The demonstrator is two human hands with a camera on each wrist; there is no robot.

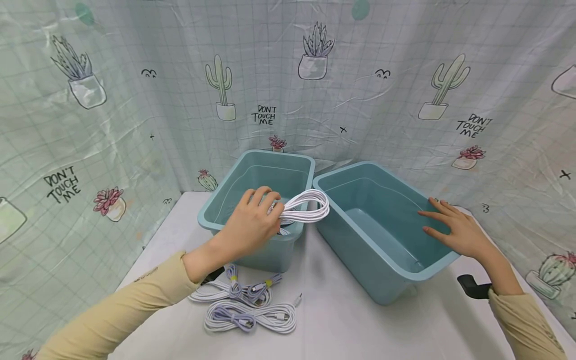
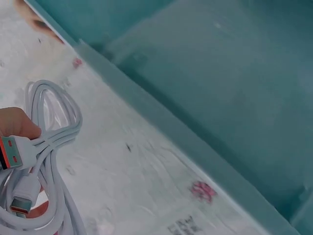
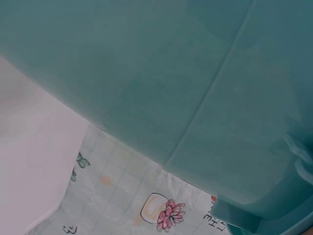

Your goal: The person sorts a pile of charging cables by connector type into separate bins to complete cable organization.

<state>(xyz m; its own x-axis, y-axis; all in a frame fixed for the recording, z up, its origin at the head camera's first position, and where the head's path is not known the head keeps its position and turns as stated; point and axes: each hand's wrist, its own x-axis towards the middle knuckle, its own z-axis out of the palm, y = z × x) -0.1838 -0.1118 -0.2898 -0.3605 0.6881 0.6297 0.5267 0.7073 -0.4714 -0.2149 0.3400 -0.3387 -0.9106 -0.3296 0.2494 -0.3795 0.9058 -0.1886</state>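
My left hand [image 1: 252,220] grips a coiled white USB cable [image 1: 312,206], its loops sticking out to the right over the left bin's [image 1: 265,255] near right rim. Close up in the left wrist view, the USB-A plug [image 2: 13,152] and the USB-C plug [image 2: 23,196] of this cable lie beside the thumb. Some white cable [image 1: 284,231] shows inside the left bin, partly hidden by the hand. My right hand [image 1: 461,230] rests at the right rim of the right bin [image 1: 355,250], fingers spread and reaching over the inside. No cable shows in that bin.
On the white table [image 1: 333,335] before the left bin lie several coiled white and lilac cables [image 1: 249,317], some with yellow ties. The two bins stand side by side, almost touching at their rims. A patterned curtain [image 1: 288,100] encloses the back and sides.
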